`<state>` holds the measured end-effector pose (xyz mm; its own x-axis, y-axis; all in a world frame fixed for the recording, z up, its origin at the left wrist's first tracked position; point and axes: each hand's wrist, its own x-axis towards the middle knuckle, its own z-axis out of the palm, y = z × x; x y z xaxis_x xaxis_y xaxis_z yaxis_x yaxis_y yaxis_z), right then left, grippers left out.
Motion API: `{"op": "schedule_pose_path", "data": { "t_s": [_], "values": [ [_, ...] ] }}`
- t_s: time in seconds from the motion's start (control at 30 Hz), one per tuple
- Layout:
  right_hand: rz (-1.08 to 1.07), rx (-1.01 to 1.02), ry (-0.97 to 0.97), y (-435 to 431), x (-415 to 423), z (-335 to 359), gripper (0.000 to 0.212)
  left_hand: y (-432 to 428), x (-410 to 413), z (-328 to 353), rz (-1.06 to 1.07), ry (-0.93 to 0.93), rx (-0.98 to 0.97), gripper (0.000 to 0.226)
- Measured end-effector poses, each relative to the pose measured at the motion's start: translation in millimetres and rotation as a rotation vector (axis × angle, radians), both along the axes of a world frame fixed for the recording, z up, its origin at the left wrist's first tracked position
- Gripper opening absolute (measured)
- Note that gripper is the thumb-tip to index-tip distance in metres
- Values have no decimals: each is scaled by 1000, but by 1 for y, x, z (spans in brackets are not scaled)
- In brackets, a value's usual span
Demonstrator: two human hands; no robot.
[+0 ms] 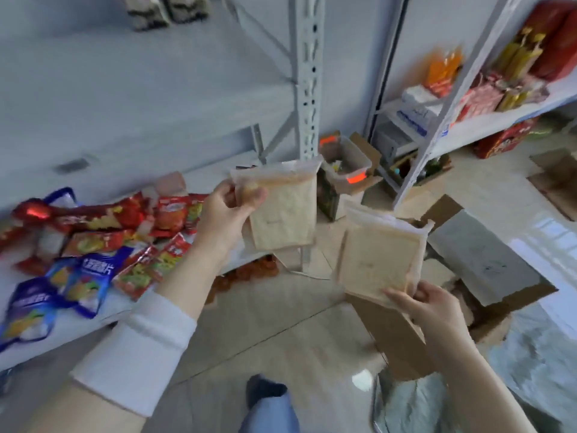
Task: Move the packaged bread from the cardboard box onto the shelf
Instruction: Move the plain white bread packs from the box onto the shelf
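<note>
My left hand [229, 207] pinches a clear-wrapped bread slice pack [282, 210] by its upper left corner, holding it upright near the right end of the grey shelf [103, 314]. My right hand [427, 303] grips a second bread pack [379, 257] by its lower edge, above the open cardboard box [396, 339] on the floor. The box's inside is mostly hidden behind the pack and my right arm.
Red and blue snack bags [93, 245] lie piled on the shelf's left part. A perforated shelf post [307, 89] stands just behind the left bread pack. Another rack [468, 120] with goods is at the right. More boxes and a plastic tub [346, 164] sit on the tiled floor.
</note>
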<state>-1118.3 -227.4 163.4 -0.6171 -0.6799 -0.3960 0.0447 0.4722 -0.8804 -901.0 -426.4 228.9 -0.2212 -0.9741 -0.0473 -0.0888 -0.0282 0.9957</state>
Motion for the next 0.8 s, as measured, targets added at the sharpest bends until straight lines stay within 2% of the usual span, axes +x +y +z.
{"op": "schedule_pose_path", "data": {
  "t_s": [0.1, 0.2, 0.27, 0.37, 0.43, 0.5, 0.6, 0.8],
  "values": [
    [125, -124, 19, -71, 44, 62, 24, -38, 78, 62, 129, 50, -121, 19],
    [207, -236, 32, -156, 92, 104, 32, -88, 156, 104, 254, 89, -211, 28],
    [241, -298, 46, -208, 125, 123, 25, -125, 204, 120, 298, 75, -229, 29],
    [260, -344, 62, -287, 176, 143, 11, -189, 262, 130, 326, 39, -245, 12],
    [262, -363, 36, -340, 205, 150, 11, -233, 286, 134, 314, -4, -274, 15],
    [271, -367, 41, -390, 227, 152, 22, -276, 301, 135, 304, -50, -308, 23],
    [254, -386, 40, -462, 250, 155, 34, -337, 314, 131, 324, -53, -313, 20],
    [243, -391, 141, -609, 286, 150, 19, -460, 326, 117, 447, -57, -350, 17]
  ]
}}
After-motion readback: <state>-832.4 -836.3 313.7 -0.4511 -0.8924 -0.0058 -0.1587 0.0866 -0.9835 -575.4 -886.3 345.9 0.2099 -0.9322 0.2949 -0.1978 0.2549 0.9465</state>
